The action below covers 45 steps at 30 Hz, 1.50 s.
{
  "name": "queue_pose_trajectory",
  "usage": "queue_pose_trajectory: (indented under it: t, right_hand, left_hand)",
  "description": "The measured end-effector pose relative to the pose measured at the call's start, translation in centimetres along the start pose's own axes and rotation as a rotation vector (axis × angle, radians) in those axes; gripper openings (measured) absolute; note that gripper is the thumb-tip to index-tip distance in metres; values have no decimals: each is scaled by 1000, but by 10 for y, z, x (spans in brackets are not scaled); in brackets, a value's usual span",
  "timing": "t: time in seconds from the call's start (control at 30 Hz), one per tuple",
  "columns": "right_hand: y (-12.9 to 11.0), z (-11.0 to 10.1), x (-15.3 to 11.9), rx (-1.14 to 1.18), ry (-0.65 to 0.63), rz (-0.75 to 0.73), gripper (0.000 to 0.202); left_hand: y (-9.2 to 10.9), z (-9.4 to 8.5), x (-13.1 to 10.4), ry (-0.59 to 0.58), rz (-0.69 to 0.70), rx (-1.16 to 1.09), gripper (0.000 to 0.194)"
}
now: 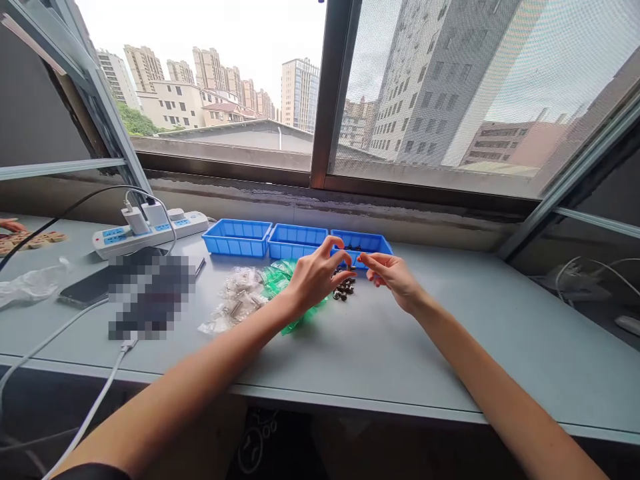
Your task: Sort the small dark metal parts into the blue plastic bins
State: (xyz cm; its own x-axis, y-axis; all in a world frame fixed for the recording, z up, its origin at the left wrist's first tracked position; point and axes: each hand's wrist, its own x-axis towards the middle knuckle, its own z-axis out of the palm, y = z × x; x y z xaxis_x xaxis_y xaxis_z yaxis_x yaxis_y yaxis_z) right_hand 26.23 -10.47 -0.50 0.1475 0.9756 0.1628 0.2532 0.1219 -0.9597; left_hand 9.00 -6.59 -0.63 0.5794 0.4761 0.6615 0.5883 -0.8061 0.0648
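My left hand [316,272] is over the dark small parts [344,288], its thumb and forefinger curved round a small dark piece [351,268]. Close beside it on the right, my right hand [393,275] pinches with thumb and forefinger; what is between them is too small to make out. Behind both hands stands the right blue bin [377,241], with some dark parts inside. The middle blue bin [299,241] and the left blue bin [237,237] continue the row. Green plastic bags [280,275] lie partly under my left forearm, next to clear bags of small parts [241,293].
A white power strip [187,225] with plugs and cables is at the back left. Near it lie a dark phone-like device [90,285] and a blurred-out object [150,300]. Another person's hand [11,225] shows at the far left edge. A window rises behind the grey table [450,333].
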Motion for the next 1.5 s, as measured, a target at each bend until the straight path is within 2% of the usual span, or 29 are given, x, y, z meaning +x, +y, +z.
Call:
queue_pose_trajectory:
  t: [0.23,0.33,0.5,0.63,0.87,1.1,1.37,1.5]
  right_hand:
    - [-1,3,0,53,24,37,57]
    - [1,4,0,73,25,60,54]
    - [4,2,-1,64,-103,91,47]
    - [4,2,-2,91,-170,76,44]
    - [-1,3,-6,144,-166,55,40]
    - [-4,3,-7,244,-24,127,44]
    - [4,3,-6,295,-177,137,46]
    - [4,4,-5,324,-110,167,42]
  left_hand:
    - [1,-1,0,12,34,10,18]
    - [1,-1,1,12,41,12,15]
    - [2,-4,2,-26,9,42,16]
    - [1,-4,3,-12,-12,39,17]
    - [-1,1,1,39,18,-11,26]
    - [1,2,0,51,14,-19,26]
    - [2,1,0,20,-9,-8,26]
    - [0,1,0,16,-26,-6,27]
